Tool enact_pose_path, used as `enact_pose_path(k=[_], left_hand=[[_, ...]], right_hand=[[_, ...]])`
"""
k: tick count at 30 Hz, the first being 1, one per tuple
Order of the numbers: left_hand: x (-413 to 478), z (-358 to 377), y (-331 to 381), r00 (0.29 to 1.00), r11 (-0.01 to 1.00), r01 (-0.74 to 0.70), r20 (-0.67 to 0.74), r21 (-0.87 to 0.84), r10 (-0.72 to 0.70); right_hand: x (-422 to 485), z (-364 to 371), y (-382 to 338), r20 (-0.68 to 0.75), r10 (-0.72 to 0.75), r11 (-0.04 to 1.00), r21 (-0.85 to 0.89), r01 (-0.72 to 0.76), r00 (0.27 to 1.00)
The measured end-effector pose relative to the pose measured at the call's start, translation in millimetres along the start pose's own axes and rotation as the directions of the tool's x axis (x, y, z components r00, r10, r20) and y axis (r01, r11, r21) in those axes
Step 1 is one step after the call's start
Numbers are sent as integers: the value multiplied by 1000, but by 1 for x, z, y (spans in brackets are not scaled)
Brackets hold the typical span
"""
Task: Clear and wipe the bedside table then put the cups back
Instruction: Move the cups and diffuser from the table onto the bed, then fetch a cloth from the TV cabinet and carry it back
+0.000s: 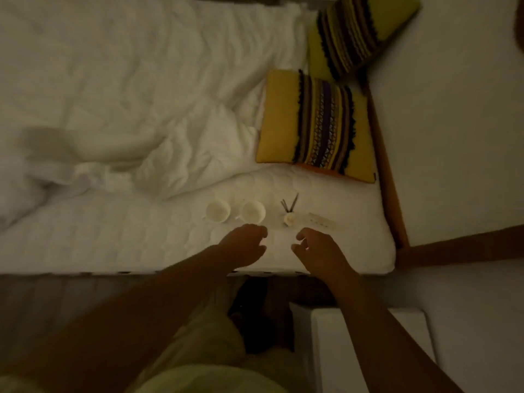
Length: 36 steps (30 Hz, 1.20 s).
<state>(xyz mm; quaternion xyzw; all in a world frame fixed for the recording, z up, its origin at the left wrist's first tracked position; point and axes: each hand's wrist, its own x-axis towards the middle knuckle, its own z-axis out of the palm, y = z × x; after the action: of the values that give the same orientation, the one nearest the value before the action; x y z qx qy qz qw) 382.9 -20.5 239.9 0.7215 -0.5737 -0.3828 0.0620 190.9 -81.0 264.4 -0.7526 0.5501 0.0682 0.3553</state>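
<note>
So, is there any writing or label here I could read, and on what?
No text can be read.
The flat white card on the mattress bears faint marks, too small and blurred to read.
The nearer cushion shows woven pattern only.

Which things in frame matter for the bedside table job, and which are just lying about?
Job: left cup, right cup, bedside table; probably also the reed diffuser and flat packet beside the cups.
Lying about: near cushion, far cushion, rumpled duvet, mattress.
</note>
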Motion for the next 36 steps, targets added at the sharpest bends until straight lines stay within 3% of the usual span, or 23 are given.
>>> enact_pose_path(k=[3, 7, 12, 18, 24, 30, 36], left_hand=[[-53, -25, -16, 997, 997, 23, -77, 79, -17], [-121, -64, -54, 967, 987, 151, -216, 55, -136], [-210, -110, -122, 877, 940, 340, -348, -37, -331], [-320, -159, -229, 700, 841, 504, -477, -197, -532], [-446, -200, -374, 517, 722, 600, -521, -345, -679], [-566, -226, -478, 286, 598, 635, -570, -489, -770], [-652, -246, -559, 155, 488, 690, -549, -534, -821]], right_hand=[[-15, 9, -46, 15, -136, 987, -84, 137, 991], [-27, 30, -114, 96, -265, 941, -193, 279, 959], [-42, 62, -228, 220, -461, 821, -261, 507, 860], [-61, 122, -395, 354, -611, 660, -266, 703, 708], [-102, 238, -575, 439, -734, 437, -279, 855, 518], [-163, 355, -722, 566, -762, 206, -250, 946, 315], [-189, 427, -830, 631, -754, 62, -210, 976, 183]])
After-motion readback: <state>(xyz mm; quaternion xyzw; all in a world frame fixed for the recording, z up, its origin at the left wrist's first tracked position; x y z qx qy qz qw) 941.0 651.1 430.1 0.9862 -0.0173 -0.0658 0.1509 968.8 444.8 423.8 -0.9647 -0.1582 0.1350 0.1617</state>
